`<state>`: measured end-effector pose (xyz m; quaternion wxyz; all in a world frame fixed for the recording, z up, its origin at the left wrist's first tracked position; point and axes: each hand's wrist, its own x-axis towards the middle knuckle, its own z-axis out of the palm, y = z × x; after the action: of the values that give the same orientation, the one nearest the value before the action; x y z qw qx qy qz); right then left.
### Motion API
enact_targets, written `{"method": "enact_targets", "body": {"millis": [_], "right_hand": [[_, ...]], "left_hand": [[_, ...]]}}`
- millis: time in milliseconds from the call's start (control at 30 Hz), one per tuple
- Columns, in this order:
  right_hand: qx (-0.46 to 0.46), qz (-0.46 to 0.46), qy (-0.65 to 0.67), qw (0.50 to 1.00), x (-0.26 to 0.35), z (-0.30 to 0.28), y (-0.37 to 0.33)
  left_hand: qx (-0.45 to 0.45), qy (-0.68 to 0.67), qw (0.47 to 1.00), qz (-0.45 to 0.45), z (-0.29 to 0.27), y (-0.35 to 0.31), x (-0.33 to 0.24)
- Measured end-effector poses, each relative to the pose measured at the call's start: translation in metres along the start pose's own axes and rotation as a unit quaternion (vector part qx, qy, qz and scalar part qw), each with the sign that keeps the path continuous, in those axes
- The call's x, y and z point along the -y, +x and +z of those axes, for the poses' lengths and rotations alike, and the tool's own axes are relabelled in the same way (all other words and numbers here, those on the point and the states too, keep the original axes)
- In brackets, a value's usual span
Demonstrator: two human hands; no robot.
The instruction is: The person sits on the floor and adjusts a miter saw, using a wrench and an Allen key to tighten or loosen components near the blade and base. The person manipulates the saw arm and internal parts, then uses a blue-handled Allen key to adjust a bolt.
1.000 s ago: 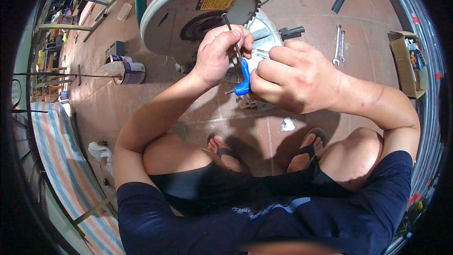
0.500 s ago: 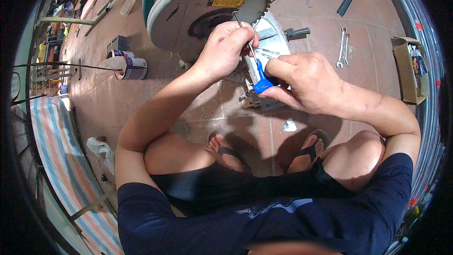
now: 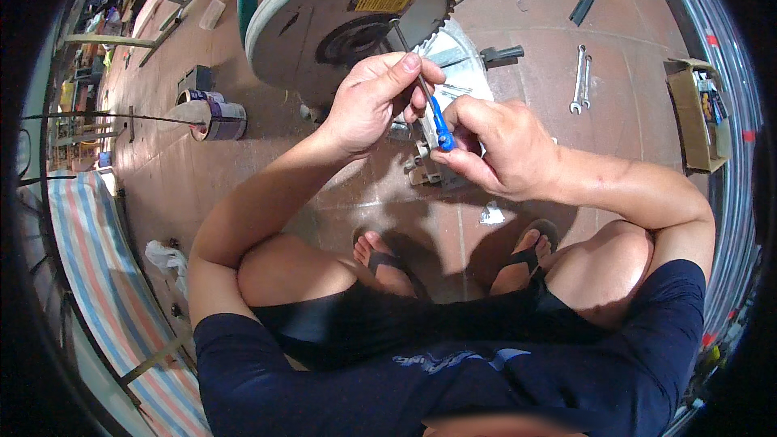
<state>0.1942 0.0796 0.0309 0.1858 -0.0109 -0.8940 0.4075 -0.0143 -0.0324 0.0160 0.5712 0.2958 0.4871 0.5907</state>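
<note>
A T-handle hex key with a blue handle (image 3: 441,127) and a long thin metal shaft slants up toward the hub of a mitre saw's round blade (image 3: 429,12). My left hand (image 3: 374,99) closes thumb and fingers around the shaft, partway along it. At the lower end, my right hand (image 3: 518,150) grips the blue handle between thumb and fingers. The shaft's far tip lies over the dark area at the blade's centre; whether it sits in a bolt I cannot tell. Behind my hands is the saw's pale base (image 3: 465,53), partly hidden.
Two wrenches (image 3: 581,81) lie on the tiled floor to the right, near an open cardboard box (image 3: 692,117). A dark metal strip (image 3: 584,2) is farther off. To the left stand a paint can (image 3: 227,120) and a striped sheet (image 3: 93,235). A white scrap (image 3: 491,213) lies between my feet.
The blue handle has turned, so its crosspiece now shows nearly edge-on. My left hand has slid down the shaft, with its thumb lying along it. The whole view has shifted slightly.
</note>
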Motion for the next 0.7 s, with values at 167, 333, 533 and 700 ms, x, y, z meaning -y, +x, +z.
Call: {"method": "enact_targets", "body": {"millis": [167,333,533,700], "right_hand": [[-0.025,0.126,0.208,0.97,0.007,0.017,-0.01],[-0.048,0.221,0.567,0.792,0.015,0.042,-0.008],[0.051,0.205,0.161,0.964,0.016,-0.016,0.0],[0.105,-0.062,-0.334,0.935,0.042,-0.045,0.008]], "left_hand": [[0.013,-0.002,1.0,0.003,0.002,0.002,-0.003],[-0.025,0.016,1.0,-0.002,0.008,-0.002,-0.005],[-0.055,0.057,0.997,-0.026,0.014,-0.001,-0.008],[-0.079,0.052,0.996,0.001,0.021,0.004,0.0]]}}
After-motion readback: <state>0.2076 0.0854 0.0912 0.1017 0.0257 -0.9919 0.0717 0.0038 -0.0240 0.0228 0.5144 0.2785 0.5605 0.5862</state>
